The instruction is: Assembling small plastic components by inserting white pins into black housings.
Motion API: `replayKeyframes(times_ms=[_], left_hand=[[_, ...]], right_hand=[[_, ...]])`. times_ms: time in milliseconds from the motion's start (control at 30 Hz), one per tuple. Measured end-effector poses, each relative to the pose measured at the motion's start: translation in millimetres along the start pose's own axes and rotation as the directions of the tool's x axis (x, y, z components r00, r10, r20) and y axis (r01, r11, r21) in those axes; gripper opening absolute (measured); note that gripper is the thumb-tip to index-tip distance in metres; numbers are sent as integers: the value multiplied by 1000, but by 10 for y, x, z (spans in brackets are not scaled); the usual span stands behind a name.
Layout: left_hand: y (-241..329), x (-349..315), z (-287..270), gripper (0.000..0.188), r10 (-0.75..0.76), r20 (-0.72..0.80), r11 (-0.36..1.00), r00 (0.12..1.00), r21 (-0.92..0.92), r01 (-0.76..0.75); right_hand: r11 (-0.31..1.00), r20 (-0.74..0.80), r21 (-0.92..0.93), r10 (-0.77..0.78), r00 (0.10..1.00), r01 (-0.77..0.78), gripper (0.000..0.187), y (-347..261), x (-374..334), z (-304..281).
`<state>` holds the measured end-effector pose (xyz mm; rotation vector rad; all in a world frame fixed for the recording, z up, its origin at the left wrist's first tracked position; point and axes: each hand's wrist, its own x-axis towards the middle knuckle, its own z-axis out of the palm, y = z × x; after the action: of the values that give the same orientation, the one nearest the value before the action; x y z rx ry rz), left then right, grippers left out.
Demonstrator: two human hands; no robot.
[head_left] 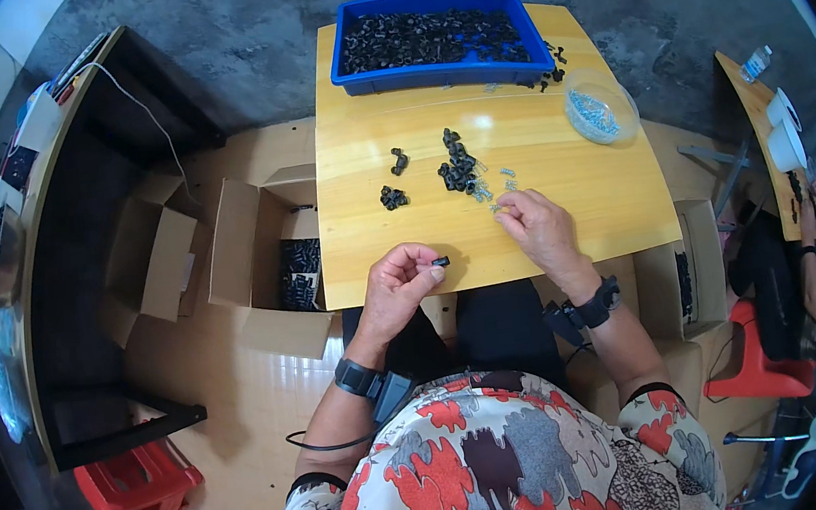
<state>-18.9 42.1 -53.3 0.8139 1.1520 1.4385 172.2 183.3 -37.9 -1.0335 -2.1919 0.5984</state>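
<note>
My left hand is closed near the table's front edge, with a small black plastic part pinched between thumb and forefinger. To its right, my right hand reaches over the table with thumb and forefinger together at a few loose silvery metal pieces; whether a piece is between the fingertips is too small to make out. Just beyond lies a pile of black plastic parts. Two smaller groups of the black parts, one a tight cluster, the other a short row, sit further left.
At the table's far edge stands a blue tray of black parts. A clear round bowl holds silvery pieces. Open cardboard boxes flank the table on the floor. Another person sits at far right, by a red stool.
</note>
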Motion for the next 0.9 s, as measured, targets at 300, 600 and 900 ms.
replayKeyframes(times_ms=[300, 600, 900], left_hand=[[0, 3, 21, 12, 3, -14, 1000, 1000, 4, -2], [-18, 6, -10, 12, 18, -5, 1000, 1000, -15, -18], [-40, -7, 0, 12, 20, -11, 999, 1000, -41, -21]], right_hand=[[968, 8, -236, -87, 996, 87, 8, 78, 1, 92], [985, -131, -133, -130, 983, 113, 6, 118, 410, -65], [944, 135, -288, -127, 983, 162, 10, 292, 770, 231]])
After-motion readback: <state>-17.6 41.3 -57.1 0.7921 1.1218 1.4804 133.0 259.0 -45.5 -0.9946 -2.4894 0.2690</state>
